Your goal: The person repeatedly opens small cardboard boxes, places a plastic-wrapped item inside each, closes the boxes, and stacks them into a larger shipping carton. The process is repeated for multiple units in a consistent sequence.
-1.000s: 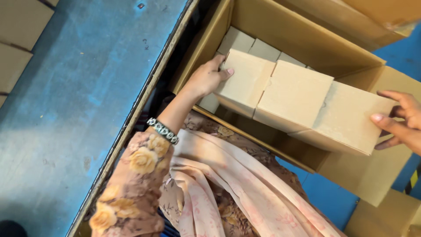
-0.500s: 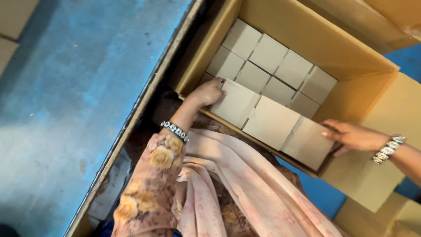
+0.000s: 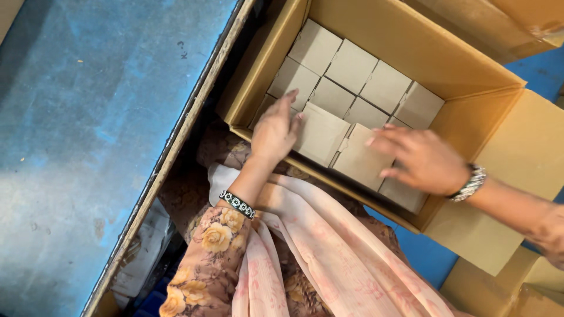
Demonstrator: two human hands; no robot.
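A large open cardboard carton (image 3: 267,64) sits on my lap side, holding rows of small plain tan boxes (image 3: 352,64). A near row of three tan boxes (image 3: 320,134) lies tilted along the carton's front wall. My left hand (image 3: 275,130) rests flat on the left end of that row, fingers spread. My right hand (image 3: 420,158) presses palm-down on the row's right part, fingers apart, slightly blurred. Neither hand grips a box.
A worn blue table surface (image 3: 88,129) with a wooden edge runs along the left. Another cardboard carton (image 3: 499,23) stands at the top right, and more cardboard (image 3: 529,287) at the bottom right. A pink scarf (image 3: 329,252) drapes over my lap.
The row of three boxes, held between both hands above the carton a second ago, has come down into it. Both hands have shifted from the row's ends onto its top.
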